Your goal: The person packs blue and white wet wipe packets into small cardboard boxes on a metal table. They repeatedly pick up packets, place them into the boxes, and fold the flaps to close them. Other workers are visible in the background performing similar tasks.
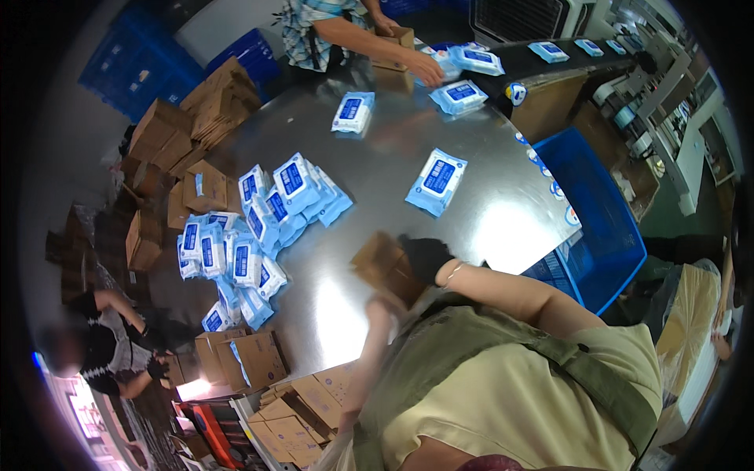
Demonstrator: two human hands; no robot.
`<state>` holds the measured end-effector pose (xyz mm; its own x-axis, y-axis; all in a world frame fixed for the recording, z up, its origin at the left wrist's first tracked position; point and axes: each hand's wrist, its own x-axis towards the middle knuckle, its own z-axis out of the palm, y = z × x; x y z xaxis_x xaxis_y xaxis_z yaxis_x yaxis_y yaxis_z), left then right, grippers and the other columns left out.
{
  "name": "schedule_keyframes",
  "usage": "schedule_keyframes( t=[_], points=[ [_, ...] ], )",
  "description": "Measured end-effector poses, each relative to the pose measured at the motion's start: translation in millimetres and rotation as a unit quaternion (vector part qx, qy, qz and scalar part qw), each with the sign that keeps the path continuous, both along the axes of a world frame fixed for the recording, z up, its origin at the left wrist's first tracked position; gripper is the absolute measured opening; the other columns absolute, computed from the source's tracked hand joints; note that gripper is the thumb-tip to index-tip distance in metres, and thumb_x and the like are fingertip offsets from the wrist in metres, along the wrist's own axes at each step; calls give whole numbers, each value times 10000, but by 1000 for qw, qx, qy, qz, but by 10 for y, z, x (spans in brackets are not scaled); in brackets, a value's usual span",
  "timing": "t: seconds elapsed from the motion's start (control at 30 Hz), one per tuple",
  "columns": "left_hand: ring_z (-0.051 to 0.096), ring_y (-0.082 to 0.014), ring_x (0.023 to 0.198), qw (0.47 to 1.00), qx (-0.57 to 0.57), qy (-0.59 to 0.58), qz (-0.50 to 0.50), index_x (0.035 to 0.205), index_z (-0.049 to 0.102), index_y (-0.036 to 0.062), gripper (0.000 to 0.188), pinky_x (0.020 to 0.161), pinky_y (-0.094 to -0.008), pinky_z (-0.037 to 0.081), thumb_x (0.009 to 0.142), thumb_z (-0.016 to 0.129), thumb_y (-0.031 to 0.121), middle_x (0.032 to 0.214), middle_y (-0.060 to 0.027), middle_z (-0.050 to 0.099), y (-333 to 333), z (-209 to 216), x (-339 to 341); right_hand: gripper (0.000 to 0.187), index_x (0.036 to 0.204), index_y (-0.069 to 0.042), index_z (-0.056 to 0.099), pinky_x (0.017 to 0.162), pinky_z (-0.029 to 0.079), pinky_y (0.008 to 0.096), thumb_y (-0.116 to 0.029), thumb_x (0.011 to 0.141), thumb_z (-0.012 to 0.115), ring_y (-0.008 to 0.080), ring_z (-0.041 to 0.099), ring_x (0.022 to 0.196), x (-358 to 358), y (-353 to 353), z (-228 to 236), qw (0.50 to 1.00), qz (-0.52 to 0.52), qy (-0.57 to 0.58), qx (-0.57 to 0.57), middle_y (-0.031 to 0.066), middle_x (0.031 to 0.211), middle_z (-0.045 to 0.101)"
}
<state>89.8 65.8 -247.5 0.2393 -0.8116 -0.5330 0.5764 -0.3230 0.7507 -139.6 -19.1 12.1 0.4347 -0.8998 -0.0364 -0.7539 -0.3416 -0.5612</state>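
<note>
1. Right hand (425,257): wears a dark glove with a pale band at the wrist. Its fingers are curled onto the far side of a small brown cardboard box (385,267), gripping it.
2. Left hand (382,308): blurred, at the box's near lower edge. It appears to touch the box; how far its fingers are closed cannot be told.
3. Location of the box: held just above the near edge of the round steel table (393,157), in front of the person's chest. Whether it has anything inside is not visible.
4. Progress, judged from the layout: a large heap of wipe packs (251,235) lies unboxed on the table's left side, and one loose pack (437,181) lies apart near the centre, with more at the far rim. Much packing appears left to do.
5. Supplies: flat and folded cartons (259,357) stand at the near-left edge, and a further stack of cartons (196,125) sits beyond the table to the left.
6. Other workers: one person's hand (424,69) across the table reaches among packs beside another box; a second person crouches low on the left.
7. Materials: the table is polished metal with bright glare; the packs are soft, glossy white-and-blue film pouches, rectangular; the cartons are matt corrugated board. A blue plastic crate (597,228) stands right of the table.
</note>
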Motion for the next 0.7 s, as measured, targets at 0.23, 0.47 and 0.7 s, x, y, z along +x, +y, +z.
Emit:
schedule_keyframes(
  t=[0.23, 0.47, 0.7],
  points=[
    [615, -317, 767, 703, -13, -668, -243, 1028, 604, 53, 221, 715, -388, 478, 818, 567, 110, 833, -161, 643, -580, 2489, -684, 515, 1228, -81, 483, 913, 422, 404, -361, 807, 580, 334, 548, 1060, -545, -561, -105, 942, 222, -47, 246, 171, 1152, 574],
    [609, -346, 710, 676, 27, -705, -213, 901, 637, 73, 129, 650, -415, 480, 825, 548, 126, 767, -150, 637, -518, 2439, -647, 618, 1215, -104, 524, 954, 410, 389, -276, 652, 711, 331, 505, 1127, -2159, -2594, -467, 974, -218, -14, -61, 176, 1203, 545],
    [628, -332, 740, 693, 68, -694, -185, 839, 657, 52, 166, 668, -387, 498, 841, 542, 171, 808, -150, 652, -596, 2492, -735, 626, 1370, -326, 330, 981, 248, 631, -504, 803, 526, 309, 272, 1329, -3529, -3931, -50, 840, -340, 366, -210, 80, 1443, 303]
  ],
)
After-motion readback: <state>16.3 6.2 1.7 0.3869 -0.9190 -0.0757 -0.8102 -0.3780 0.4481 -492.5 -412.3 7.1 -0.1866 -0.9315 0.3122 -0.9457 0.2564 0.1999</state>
